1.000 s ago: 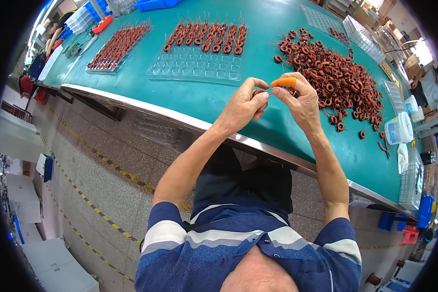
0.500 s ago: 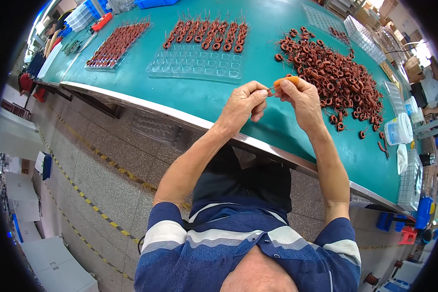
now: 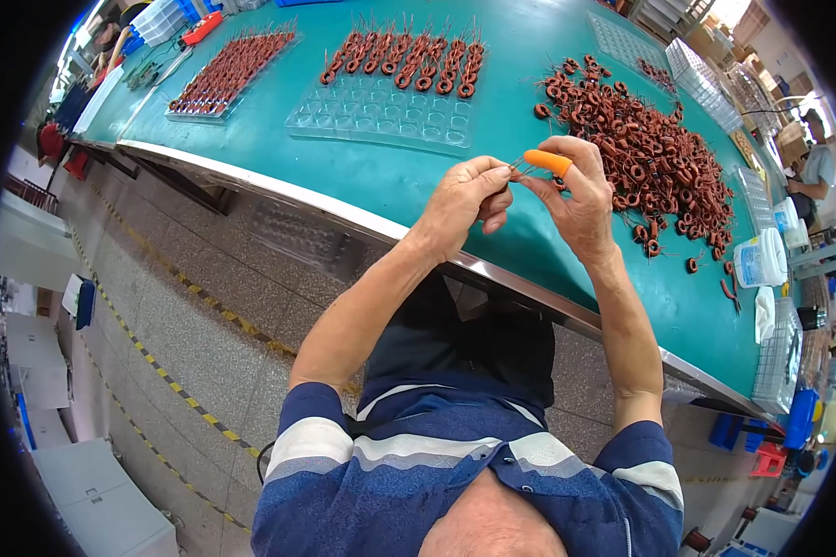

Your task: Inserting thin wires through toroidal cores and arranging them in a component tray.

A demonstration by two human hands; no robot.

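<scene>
- Left hand (image 3: 463, 202) and right hand (image 3: 581, 204), fingertips closed, pinch thin wire leads (image 3: 518, 164) between them above a green tabletop (image 3: 251, 160).
- On it: loose heap of red-brown ring coils (image 3: 655, 153) right, part-filled clear tray (image 3: 381, 116) left.
- Below: speckled floor (image 3: 251, 371), yellow-and-black tape (image 3: 172, 385).

No lettering is legible here. The larger white tub (image 3: 773, 259) near the right end of the green table (image 3: 362, 176) bears blue printing (image 3: 750, 254) too small and blurred to make out, and the smaller white tub (image 3: 786, 215) just behind it shows bluish marks, likewise unreadable. On the grey floor (image 3: 209, 348), yellow-and-black striped tape (image 3: 190, 402) runs in long lines, a marking whose stripes show plainly.
</scene>
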